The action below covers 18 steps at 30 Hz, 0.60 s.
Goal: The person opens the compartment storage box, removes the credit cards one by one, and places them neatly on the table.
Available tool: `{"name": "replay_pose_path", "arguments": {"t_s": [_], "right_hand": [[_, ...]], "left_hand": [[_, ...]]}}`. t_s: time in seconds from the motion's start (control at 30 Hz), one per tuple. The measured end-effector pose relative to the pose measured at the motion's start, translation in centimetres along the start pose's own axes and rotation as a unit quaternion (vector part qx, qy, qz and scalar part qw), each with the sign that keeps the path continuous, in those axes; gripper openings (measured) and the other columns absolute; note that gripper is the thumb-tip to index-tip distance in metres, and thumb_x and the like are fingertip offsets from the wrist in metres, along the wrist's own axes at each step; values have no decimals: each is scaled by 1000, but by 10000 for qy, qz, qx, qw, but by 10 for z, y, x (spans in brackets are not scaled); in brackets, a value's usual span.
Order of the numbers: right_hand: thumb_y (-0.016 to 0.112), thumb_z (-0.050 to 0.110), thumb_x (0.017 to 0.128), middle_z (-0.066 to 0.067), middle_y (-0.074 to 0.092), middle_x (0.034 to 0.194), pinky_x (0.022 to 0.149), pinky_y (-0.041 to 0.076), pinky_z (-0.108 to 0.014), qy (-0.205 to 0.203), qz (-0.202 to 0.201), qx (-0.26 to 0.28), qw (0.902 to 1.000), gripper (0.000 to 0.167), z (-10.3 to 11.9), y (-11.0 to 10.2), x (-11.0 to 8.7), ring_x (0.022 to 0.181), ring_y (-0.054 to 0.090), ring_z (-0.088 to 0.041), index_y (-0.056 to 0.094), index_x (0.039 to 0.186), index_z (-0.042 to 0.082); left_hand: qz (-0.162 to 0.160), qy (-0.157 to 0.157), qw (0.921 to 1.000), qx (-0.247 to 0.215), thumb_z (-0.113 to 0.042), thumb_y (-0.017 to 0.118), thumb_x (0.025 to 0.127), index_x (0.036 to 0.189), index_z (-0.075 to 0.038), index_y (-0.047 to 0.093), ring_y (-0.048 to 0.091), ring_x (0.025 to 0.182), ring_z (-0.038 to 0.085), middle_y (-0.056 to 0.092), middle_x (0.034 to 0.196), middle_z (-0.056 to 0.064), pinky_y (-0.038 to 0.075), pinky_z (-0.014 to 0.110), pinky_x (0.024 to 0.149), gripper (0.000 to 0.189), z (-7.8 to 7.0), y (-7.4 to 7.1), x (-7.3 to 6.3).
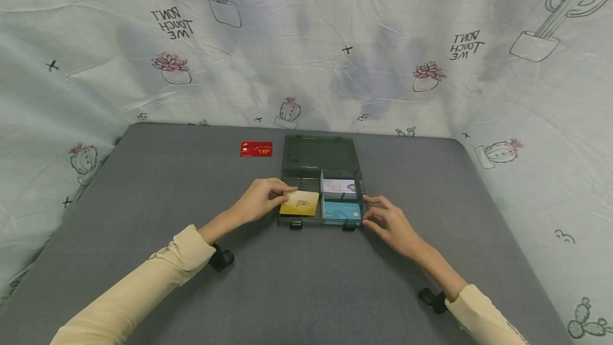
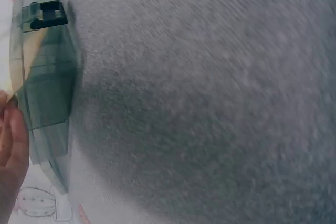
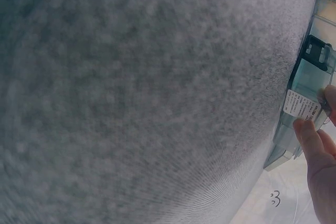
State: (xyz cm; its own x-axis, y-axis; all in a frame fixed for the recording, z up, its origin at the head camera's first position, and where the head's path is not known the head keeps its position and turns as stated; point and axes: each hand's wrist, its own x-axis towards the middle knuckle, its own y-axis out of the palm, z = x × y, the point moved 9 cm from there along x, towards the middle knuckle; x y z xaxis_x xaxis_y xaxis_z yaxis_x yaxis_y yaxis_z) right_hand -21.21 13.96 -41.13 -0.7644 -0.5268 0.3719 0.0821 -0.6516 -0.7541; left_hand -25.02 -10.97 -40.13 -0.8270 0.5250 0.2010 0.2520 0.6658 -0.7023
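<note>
A translucent dark-green divided box [image 1: 299,221] lies on the grey table with its lid [image 1: 320,152] folded back. My left hand [image 1: 258,199] pinches a yellow card [image 1: 300,204] by its left edge, over the front left compartment. In the left wrist view, the card's edge tilts behind the box wall beside my left fingers [image 2: 19,135]. My right hand [image 1: 394,228] touches the box's right side with its fingertips, near a white label [image 3: 301,104] in the right wrist view. A blue card [image 1: 342,211] lies in the front right compartment, a pale VIP card [image 1: 339,186] in the back right one.
A red VIP card [image 1: 256,149] lies on the grey table [image 1: 297,286], left of the lid. Two black latches [image 1: 296,224] stick out at the box's front. Behind the table hangs a pale curtain [image 1: 306,47] printed with cacti. Each wrist carries a black device [image 1: 222,258].
</note>
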Motion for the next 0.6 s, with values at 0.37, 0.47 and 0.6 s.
{"name": "replay_pose_path", "arguments": {"t_s": [0.37,0.47,0.6], "right_hand": [[74,-4,79,-25,54,125,80,54,-41,-37,-26,51,10000,11,1,2,-1,108,59,-40,69,83,4],[74,-4,79,-25,54,125,80,54,-42,-25,-31,75,10000,10,1,1,-2,109,58,-40,69,83,4],[74,-4,80,-25,54,125,80,54,-42,-32,-68,58,10000,10,1,0,-1,109,58,-40,68,83,4]], "left_hand": [[403,-1191,9893,-735,-11,78,81,117,1,68,63,73,12,68,108,13,49,21,59,40,22,-2,-13],[397,-1327,9869,-831,-14,84,73,118,4,66,68,81,15,66,109,15,55,25,70,52,22,-1,-18],[273,-1376,9882,-613,-16,89,66,120,4,65,67,81,15,64,110,14,56,28,73,62,19,-1,-19]]}}
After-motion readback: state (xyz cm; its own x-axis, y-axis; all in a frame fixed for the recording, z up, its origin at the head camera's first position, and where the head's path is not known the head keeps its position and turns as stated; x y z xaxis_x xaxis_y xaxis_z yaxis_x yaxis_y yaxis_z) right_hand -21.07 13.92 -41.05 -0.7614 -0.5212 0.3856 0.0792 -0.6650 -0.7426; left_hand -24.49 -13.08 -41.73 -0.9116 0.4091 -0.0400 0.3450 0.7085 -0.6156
